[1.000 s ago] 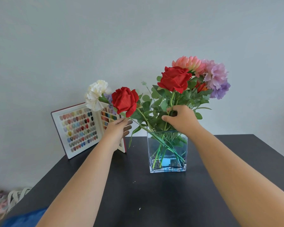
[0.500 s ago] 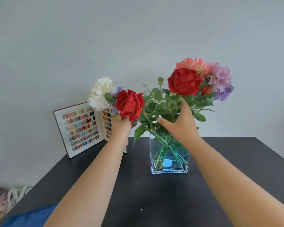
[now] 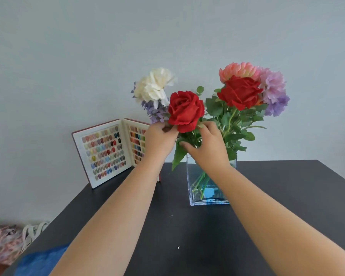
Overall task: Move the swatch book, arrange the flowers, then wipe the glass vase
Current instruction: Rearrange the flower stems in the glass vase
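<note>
A square glass vase (image 3: pixel 195 182) with water stands on the black table (image 3: pixel 287 196), holding a bunch of flowers. A red rose (image 3: pixel 185 111) and a white flower (image 3: pixel 155 85) lean at the left of the bunch; a second red rose (image 3: pixel 239 92), pink and purple blooms stand at the right. My left hand (image 3: pixel 159 138) grips the stems just under the left red rose. My right hand (image 3: pixel 207 148) holds the stems and leaves above the vase mouth. The open swatch book (image 3: pixel 104 152) stands upright against the wall, left of the vase, partly behind my left arm.
A blue cloth (image 3: pixel 40 261) lies at the table's near left corner. A floral bag (image 3: pixel 4 242) with white straps sits on the floor to the left. The grey wall runs close behind the table.
My left hand has lifted the red rose and white flower up and rightward toward the bunch. My right hand has shifted left from the right rose's stem to the stems under the left rose.
</note>
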{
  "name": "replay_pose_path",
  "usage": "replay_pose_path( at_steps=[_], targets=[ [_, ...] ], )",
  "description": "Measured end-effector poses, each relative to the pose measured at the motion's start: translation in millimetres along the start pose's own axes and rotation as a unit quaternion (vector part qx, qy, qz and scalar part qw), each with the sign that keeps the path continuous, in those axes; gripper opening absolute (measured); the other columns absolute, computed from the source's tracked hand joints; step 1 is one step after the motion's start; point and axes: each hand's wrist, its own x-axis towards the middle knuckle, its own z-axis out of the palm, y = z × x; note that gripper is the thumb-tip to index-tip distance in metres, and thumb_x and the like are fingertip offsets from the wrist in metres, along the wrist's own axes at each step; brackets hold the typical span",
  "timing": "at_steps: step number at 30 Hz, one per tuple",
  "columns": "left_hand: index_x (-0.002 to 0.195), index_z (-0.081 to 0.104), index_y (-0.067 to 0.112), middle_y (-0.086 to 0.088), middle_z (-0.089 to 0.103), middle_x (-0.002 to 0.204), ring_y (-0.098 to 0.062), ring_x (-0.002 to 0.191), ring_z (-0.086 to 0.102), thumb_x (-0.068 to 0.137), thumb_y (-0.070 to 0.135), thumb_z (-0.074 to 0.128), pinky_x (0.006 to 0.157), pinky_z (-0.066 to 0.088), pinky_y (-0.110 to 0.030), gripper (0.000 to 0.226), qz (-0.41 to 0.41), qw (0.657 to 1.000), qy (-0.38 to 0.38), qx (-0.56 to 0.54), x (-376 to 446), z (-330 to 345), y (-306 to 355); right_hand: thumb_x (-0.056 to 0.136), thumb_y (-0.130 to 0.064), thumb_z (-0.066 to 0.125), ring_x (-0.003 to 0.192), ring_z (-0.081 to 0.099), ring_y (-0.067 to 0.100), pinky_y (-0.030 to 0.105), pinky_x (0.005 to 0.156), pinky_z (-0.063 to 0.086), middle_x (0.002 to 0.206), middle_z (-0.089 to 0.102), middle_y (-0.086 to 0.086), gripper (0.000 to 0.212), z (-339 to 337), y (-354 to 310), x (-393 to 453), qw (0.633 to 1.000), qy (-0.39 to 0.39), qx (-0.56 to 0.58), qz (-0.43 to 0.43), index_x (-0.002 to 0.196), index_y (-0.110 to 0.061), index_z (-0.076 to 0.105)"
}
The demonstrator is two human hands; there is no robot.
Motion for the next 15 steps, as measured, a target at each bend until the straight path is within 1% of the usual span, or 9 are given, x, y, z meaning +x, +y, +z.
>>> replay_pose_path(
  at_steps=[1,3,4,6,8,10,11,13,15],
  targets=[
    [0.048,0.050,0.022,0.011,0.054,0.045,-0.003,0.048,0.046,0.082,0.032,0.067,0.052,0.034,-0.020,0.039,0.017,1.000,0.004,0.019,2,2,4,0.074,-0.032,0.079,0.097,0.053,0.029,0.032,0.078,0.043,0.103,0.054,0.006,0.042,-1,1,5,1.000,-0.003,-0.007,0.008,0.106,-0.008,0.065],
    [0.048,0.042,0.022,0.007,0.044,0.041,-0.008,0.047,0.036,0.086,0.027,0.069,0.052,0.027,-0.028,0.046,0.033,0.998,0.000,0.049,5,6,7,0.077,-0.033,0.075,0.082,0.054,0.026,0.028,0.064,0.036,0.086,0.051,0.001,0.032,-3,3,14,1.000,-0.001,-0.014,0.027,0.097,-0.010,0.067],
    [0.051,0.048,0.020,0.007,0.048,0.045,-0.011,0.049,0.040,0.088,0.024,0.068,0.053,0.029,-0.031,0.043,0.040,0.997,-0.011,0.058,7,6,7,0.078,-0.033,0.074,0.077,0.053,0.025,0.028,0.061,0.033,0.081,0.051,0.000,0.028,-5,4,18,0.999,-0.003,-0.019,0.034,0.094,-0.010,0.067],
    [0.070,0.067,0.010,-0.002,0.068,0.064,-0.025,0.063,0.059,0.091,0.024,0.066,0.063,0.044,-0.038,0.025,0.054,0.996,-0.038,0.064,8,6,9,0.078,-0.028,0.071,0.069,0.052,0.024,0.028,0.057,0.033,0.073,0.056,0.002,0.021,-7,4,25,0.999,-0.016,-0.021,0.043,0.087,-0.010,0.066],
    [0.089,0.072,0.005,-0.011,0.075,0.084,-0.030,0.079,0.067,0.091,0.024,0.063,0.076,0.053,-0.042,0.021,0.062,0.995,-0.044,0.067,10,5,10,0.079,-0.023,0.068,0.059,0.051,0.025,0.028,0.052,0.035,0.062,0.057,0.003,0.015,-9,2,31,0.998,-0.024,-0.006,0.055,0.071,-0.013,0.059],
    [0.091,0.071,0.007,-0.010,0.075,0.089,-0.028,0.080,0.069,0.092,0.024,0.062,0.078,0.055,-0.043,0.019,0.064,0.994,-0.037,0.086,15,0,12,0.082,-0.021,0.065,0.046,0.043,0.019,0.027,0.045,0.028,0.047,0.047,-0.002,0.036,-12,2,36,0.998,-0.016,0.004,0.065,0.053,-0.019,0.043],
    [0.090,0.071,0.011,-0.009,0.075,0.090,-0.027,0.079,0.070,0.092,0.024,0.062,0.078,0.055,-0.043,0.016,0.065,0.993,-0.029,0.096,20,-3,14,0.084,-0.021,0.065,0.042,0.039,0.017,0.026,0.043,0.024,0.044,0.041,-0.004,0.044,-15,2,38,0.997,-0.014,0.006,0.071,0.049,-0.021,0.037],
    [0.095,0.072,0.011,-0.009,0.075,0.091,-0.027,0.079,0.071,0.093,0.022,0.063,0.079,0.056,-0.043,0.015,0.071,0.992,-0.018,0.107,31,-11,19,0.086,-0.023,0.065,0.043,0.037,0.020,0.029,0.043,0.021,0.043,0.038,-0.002,0.047,-21,2,43,0.996,-0.013,0.008,0.090,0.049,-0.016,0.036],
    [0.096,0.073,0.008,-0.009,0.075,0.090,-0.027,0.079,0.070,0.093,0.020,0.063,0.079,0.056,-0.039,0.016,0.083,0.990,-0.010,0.117,39,-17,26,0.086,-0.025,0.066,0.046,0.037,0.019,0.031,0.049,0.021,0.046,0.038,-0.001,0.045,-26,2,46,0.995,0.000,0.017,0.102,0.053,-0.013,0.038]
  ],
)
